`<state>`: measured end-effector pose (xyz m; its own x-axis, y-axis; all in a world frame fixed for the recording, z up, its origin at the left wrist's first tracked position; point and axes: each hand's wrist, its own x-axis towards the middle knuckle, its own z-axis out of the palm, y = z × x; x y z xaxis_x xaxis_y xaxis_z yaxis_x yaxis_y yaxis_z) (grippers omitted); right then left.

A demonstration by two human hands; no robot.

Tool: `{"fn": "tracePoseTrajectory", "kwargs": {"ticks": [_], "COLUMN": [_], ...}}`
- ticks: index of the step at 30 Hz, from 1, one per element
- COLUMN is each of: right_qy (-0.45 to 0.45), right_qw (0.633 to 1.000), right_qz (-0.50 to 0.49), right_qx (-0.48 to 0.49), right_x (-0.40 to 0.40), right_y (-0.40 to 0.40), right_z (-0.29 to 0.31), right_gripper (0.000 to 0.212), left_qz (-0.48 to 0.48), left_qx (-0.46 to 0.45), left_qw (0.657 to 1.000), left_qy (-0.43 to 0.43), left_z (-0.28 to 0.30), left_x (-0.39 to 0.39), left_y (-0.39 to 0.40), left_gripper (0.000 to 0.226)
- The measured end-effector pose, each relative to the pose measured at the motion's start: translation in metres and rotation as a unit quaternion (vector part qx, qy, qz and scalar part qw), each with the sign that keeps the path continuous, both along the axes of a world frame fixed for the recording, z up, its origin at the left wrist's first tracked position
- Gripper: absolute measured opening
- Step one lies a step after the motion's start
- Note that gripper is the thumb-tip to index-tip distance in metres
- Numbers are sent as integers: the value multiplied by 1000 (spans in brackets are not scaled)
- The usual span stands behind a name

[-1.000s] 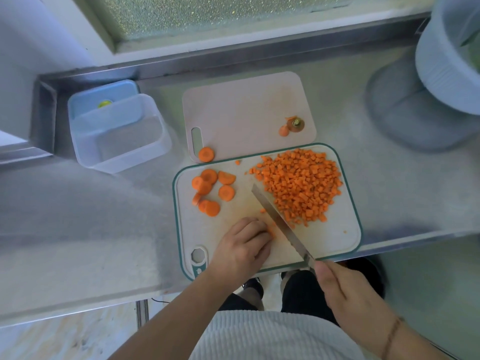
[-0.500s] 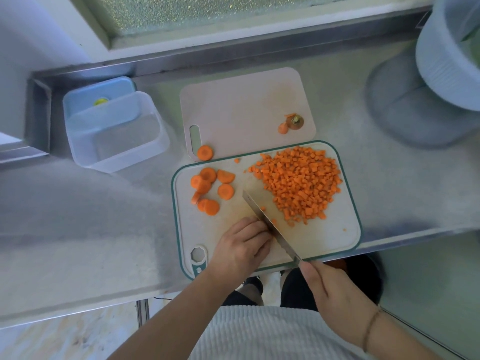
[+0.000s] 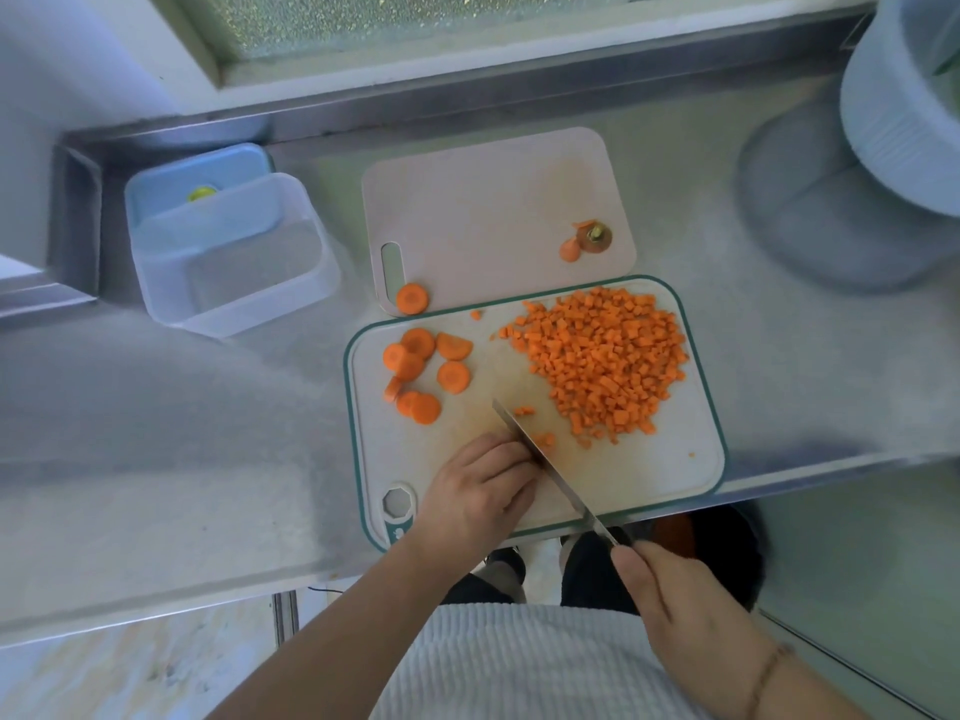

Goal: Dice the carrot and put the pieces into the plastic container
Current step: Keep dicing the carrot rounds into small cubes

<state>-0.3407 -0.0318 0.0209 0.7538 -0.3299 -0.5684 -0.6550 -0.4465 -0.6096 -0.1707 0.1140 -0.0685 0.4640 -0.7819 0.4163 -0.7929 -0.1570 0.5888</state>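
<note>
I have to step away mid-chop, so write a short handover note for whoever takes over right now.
Right hand grips the knife, blade down on the green-rimmed board.
Left hand steadies a carrot piece beside the blade.
Done: big diced pile on the board.
Left: about seven carrot rounds, one more on the pink board.
Plastic container holds no carrot yet.

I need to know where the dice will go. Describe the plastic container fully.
The plastic container is a clear, rounded-rectangular tub, upright, lidless and empty. It stands on the steel counter, left of both cutting boards, apart from them. A blue lid lies behind it, partly under its far edge. Neither hand touches it.
</note>
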Motion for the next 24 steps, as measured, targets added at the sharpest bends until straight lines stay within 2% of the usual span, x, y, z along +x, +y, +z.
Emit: {"fn": "tracePoseTrajectory", "kwargs": {"ticks": [2,5,7,9,15,17,20,24], "right_qy": [-28,-53,-47,-27,0,0,15,-36], "right_qw": [999,998,997,998,1000,1000,1000,999], "right_qz": [-2,-26,-34,-26,-9,-6,17,-18], "right_qx": [24,38,46,56,25,5,-16,31], "right_x": [13,25,21,9,-9,-8,1,16], "right_y": [3,3,1,-1,1,3,8,7], "right_z": [-3,7,18,21,9,7,4,3], "right_gripper": [77,50,43,50,90,84,62,54], "left_qz": [4,0,2,20,51,56,64,47], "left_qx": [0,-6,-13,-15,0,1,-10,-9], "left_qw": [1000,1000,1000,1000,999,998,998,999], "left_qy": [4,14,9,1,3,4,8,7], "left_z": [0,3,5,4,1,0,-1,1], "left_x": [0,0,0,-1,-1,0,0,1], "left_y": [0,0,3,7,7,6,6,8], "left_gripper": [3,3,2,2,1,0,5,2]}}
